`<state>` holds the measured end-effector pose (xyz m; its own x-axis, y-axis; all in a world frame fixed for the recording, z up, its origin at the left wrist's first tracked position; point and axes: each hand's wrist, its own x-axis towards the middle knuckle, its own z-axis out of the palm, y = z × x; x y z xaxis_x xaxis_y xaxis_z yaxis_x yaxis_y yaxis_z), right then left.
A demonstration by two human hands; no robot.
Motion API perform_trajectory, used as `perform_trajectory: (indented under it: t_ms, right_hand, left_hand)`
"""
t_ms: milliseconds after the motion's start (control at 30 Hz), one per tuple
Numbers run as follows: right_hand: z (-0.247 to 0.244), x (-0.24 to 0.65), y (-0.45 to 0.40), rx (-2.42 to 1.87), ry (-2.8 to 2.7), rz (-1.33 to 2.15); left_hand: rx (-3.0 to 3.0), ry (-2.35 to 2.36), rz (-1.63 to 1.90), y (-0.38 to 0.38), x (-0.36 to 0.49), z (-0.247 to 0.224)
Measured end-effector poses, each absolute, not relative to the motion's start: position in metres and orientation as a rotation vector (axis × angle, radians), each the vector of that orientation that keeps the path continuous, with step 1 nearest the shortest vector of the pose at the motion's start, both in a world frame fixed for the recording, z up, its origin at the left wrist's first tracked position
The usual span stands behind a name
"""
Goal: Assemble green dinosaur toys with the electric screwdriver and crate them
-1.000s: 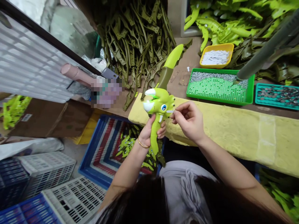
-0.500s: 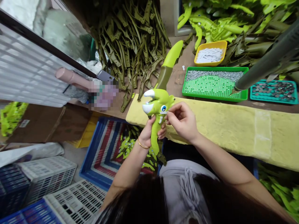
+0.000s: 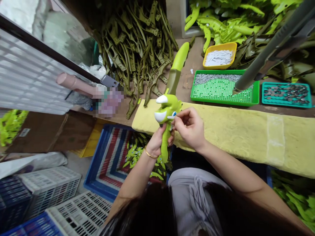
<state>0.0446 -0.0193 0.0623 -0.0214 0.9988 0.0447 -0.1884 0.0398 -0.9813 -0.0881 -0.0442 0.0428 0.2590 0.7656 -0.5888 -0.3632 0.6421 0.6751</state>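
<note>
A lime-green toy (image 3: pixel 169 106) with a creature's head, white beak-like jaws and a blue eye stands over the near edge of the yellow pad, its long olive and green blade pointing up. My left hand (image 3: pixel 157 140) is wrapped round the toy's handle below the head. Between the thumb and forefinger of my right hand (image 3: pixel 190 127) is a small white strip (image 3: pixel 171 117), held against the side of the head beside the eye. The other fingers of my right hand are curled in.
Olive parts (image 3: pixel 133 46) are heaped behind. A green tray of screws (image 3: pixel 221 100), a yellow tray of white pieces (image 3: pixel 209 62) and a teal tray (image 3: pixel 285 103) stand right, under a dark tool. A blue crate (image 3: pixel 91 173) is below left.
The toy's head has turned slightly, and the white strip now shows at my right fingertips. The dark tool at the right appears further left and higher.
</note>
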Motion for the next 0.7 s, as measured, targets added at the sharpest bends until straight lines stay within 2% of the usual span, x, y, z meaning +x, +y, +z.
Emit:
perform_trajectory:
  t_ms: [233,367,700]
  right_hand:
    - [0.061,0.038,-0.021,-0.922,-1.140,1.393]
    - [0.059,0.033,-0.020,-0.793,-1.125,1.608]
    - [0.047,0.014,-0.020,-0.734,-1.241,1.745]
  left_hand:
    - [0.643,1.235,0.966,-0.050,-0.094,0.032]
    - [0.675,1.287,0.971,-0.055,-0.106,0.036]
    - [0.771,1.409,0.967,-0.073,-0.137,0.034]
